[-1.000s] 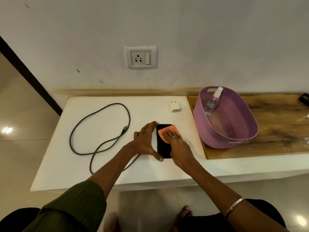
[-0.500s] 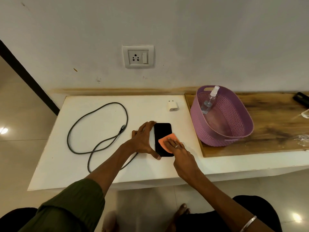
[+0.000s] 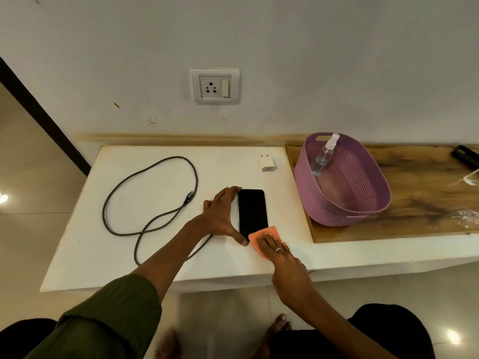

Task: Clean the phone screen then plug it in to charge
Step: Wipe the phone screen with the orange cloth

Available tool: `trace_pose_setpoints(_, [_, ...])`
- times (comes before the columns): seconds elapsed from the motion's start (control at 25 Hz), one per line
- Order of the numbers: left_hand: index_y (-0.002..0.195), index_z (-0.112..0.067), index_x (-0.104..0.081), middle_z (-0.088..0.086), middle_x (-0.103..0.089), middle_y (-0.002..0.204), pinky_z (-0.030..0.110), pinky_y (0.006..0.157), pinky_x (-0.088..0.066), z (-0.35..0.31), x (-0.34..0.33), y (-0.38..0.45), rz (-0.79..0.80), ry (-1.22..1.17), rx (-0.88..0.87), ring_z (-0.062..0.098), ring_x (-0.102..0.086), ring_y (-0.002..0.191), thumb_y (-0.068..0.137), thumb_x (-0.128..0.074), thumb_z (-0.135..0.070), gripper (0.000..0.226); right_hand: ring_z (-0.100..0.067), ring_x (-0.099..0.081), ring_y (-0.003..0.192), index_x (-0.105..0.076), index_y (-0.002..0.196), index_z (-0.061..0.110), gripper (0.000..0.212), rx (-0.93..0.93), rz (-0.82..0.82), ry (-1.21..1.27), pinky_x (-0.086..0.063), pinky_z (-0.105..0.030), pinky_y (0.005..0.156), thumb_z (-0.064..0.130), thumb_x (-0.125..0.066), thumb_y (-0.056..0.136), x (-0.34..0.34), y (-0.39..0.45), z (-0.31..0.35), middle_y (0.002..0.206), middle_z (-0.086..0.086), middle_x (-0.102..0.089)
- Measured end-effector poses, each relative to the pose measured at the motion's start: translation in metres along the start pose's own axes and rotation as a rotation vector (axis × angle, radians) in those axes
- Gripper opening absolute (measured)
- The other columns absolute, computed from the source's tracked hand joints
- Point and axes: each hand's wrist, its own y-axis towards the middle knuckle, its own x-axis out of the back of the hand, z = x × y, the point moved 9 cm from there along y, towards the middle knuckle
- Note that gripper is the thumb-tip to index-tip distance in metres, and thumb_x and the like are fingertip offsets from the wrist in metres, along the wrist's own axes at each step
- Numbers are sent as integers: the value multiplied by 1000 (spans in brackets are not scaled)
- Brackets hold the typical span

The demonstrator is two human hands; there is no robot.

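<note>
Phone lay flat, screen up, on the white table, nearer the front edge and right of centre. Left hand was spread open against the phone's left side, fingertips at its far left corner, thumb at its near end; it braced the phone, gripping nothing. Right hand pressed flat, fingers extended, on an orange cloth at the phone's near right corner, part of the cloth on the table. Dark cable lay looped on the left half of the table, one connector end just left of the left hand. White charger adapter sat near the back right corner. Wall socket was above the back edge. Purple basket with a spray bottle inside stood on the wooden surface beyond the table's right edge.
</note>
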Motion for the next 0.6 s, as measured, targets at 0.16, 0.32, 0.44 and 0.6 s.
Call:
trace_pose_setpoints(0.16, [151,-33,-1,-10,-10,159,38,113,-15,1,-1,0,9,3,2,15,-9,149,35,-88,-68,149,-26,-22,147,-6,152,28,80,-22,-143,120,-34,-37,113,5,-54,93,24,11,9,162,5,-8])
trace_pose_setpoints(0.32, [152,-31,0,-9,-10,159,39,115,-13,1,-2,1,20,4,-4,17,-10,148,38,-89,-65,148,-28,-43,136,-19,152,23,70,-50,-241,199,-44,-35,106,13,-56,93,57,51,8,156,-1,-32])
trace_pose_setpoints(0.44, [151,-33,-1,-9,-11,159,41,117,-14,2,-2,1,23,-7,0,18,-12,148,37,-88,-67,147,-28,-50,127,-30,146,19,54,-89,-247,236,-43,-34,105,27,-51,96,72,86,6,146,-4,-45])
trace_pose_setpoints(0.6, [147,-39,0,-12,-11,157,36,112,-13,3,-4,3,24,-19,3,18,-14,147,35,-86,-71,145,-28,-45,132,-33,143,19,50,-83,-230,112,-35,-36,113,40,-43,98,77,106,2,147,-6,-43])
